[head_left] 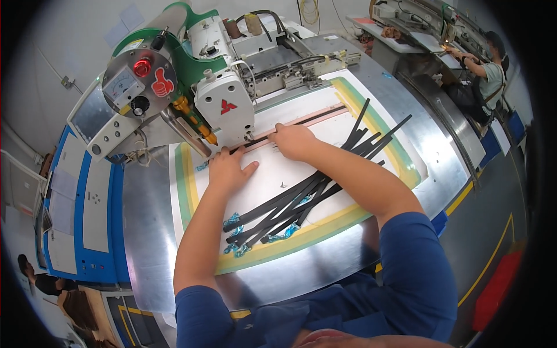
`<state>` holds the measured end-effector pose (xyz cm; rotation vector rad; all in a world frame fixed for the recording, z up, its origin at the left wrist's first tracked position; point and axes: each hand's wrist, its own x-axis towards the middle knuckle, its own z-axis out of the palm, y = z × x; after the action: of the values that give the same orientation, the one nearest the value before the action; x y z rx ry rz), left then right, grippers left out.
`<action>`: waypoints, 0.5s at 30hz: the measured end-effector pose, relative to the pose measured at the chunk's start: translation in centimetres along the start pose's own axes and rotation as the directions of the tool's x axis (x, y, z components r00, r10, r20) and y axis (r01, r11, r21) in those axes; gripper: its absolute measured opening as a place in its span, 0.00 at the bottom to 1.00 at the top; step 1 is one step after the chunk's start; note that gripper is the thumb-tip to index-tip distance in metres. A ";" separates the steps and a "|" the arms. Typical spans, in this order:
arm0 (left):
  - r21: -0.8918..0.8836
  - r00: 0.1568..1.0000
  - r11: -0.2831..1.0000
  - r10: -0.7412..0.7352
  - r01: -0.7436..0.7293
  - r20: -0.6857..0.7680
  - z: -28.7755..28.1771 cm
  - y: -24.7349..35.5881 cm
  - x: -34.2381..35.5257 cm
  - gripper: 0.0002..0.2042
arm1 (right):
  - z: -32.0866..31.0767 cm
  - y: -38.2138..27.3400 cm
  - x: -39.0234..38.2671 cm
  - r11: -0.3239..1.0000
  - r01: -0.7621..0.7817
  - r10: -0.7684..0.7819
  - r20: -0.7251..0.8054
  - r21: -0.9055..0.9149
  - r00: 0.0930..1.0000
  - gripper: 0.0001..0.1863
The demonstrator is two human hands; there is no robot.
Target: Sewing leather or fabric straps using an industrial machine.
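A long black strap (pixel 310 118) lies along a pinkish strip-shaped guide (pixel 333 115) on a white sheet, below the sewing machine head (pixel 225 101). My left hand (pixel 228 169) rests on the near side of the guide's left part, fingers spread and thumb apart. Farther right, my right hand (pixel 292 142) has its fingers bent and pressed together at the strap; its fingertips are partly hidden. Nearer to me lies a loose, crossing pile of black straps (pixel 307 194), some with crumpled blue shiny wrapping (pixel 284 232) at their left ends.
Yellow and green tape (pixel 380 124) borders the white sheet (pixel 258 197) on a shiny metal table (pixel 438 145). A round control panel (pixel 139 81) and gold-coloured cylinder (pixel 197 120) hang at the left. A blue cabinet (pixel 87 214) stands beyond. Another person (pixel 493 75) sits at the far right.
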<state>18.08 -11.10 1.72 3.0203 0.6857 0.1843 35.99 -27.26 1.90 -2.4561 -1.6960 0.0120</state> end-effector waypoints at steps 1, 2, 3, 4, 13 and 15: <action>0.003 1.000 1.000 -0.011 0.011 0.016 -0.1 0.2 0.2 0.31 | 0.0 0.5 -0.1 1.000 0.001 -0.001 -0.005 0.002 1.000 0.16; 0.008 1.000 1.000 -0.011 0.011 0.015 0.6 0.0 0.5 0.31 | 0.0 1.0 -0.2 1.000 -0.002 0.002 -0.006 -0.003 1.000 0.15; -0.005 0.999 1.000 0.030 -0.030 -0.029 1.1 -0.3 0.7 0.31 | -0.1 1.3 -0.3 1.000 -0.006 0.006 -0.008 -0.008 1.000 0.15; -0.017 0.995 0.997 0.070 -0.072 -0.073 1.6 -0.5 0.9 0.32 | -0.2 1.6 -0.4 1.000 -0.005 0.005 -0.010 -0.005 1.000 0.15; 0.045 0.999 0.999 0.024 -0.026 0.031 0.1 2.9 1.9 0.34 | -1.0 5.3 -1.8 0.998 -0.047 0.048 0.016 -0.040 0.999 0.14; -0.002 0.998 0.999 0.041 -0.041 0.056 0.4 2.8 2.5 0.35 | -1.4 5.9 -2.0 0.997 -0.067 0.068 0.026 -0.039 0.997 0.15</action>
<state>21.61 -12.55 1.77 3.0280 0.6190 0.1013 40.86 -31.34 2.34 -2.5515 -1.6374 0.0215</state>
